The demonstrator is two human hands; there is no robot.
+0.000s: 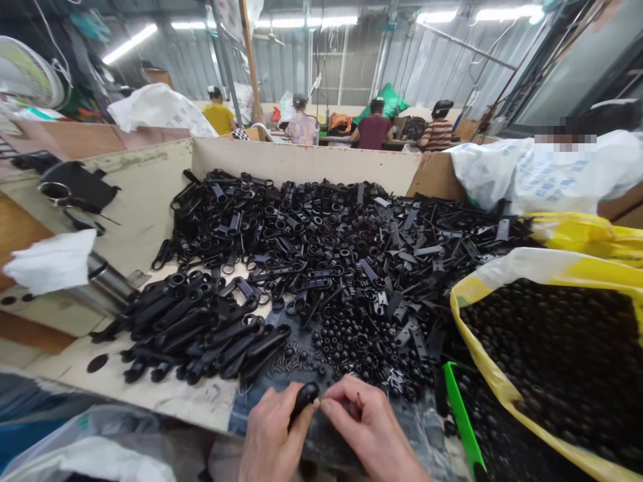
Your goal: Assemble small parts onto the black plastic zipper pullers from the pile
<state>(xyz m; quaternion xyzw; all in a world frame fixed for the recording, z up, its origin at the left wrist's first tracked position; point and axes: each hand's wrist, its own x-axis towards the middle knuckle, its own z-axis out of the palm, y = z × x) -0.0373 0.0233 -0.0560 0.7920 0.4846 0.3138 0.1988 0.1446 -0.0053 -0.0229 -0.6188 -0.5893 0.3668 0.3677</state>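
My left hand [274, 432] is closed around a black plastic part [305, 396] with a rounded end, held upright at the front of the table. My right hand [369, 425] is beside it, thumb and forefinger pinched together close to that part. Whatever lies in the pinch is too small or hidden to name. Just beyond my hands are small metal screws [296, 357] and a heap of small round black pieces [346, 341]. Left of these, long black handle-like parts [195, 321] with ringed ends lie stacked in rows.
A big mound of black plastic pieces [311, 227] fills the back of the walled table. On the right stand a yellow-edged sack [482, 321] of black pieces and a green-rimmed bin [465, 422]. At left, a metal post [110, 284] carries a white cloth [53, 261]. Several people sit farther back.
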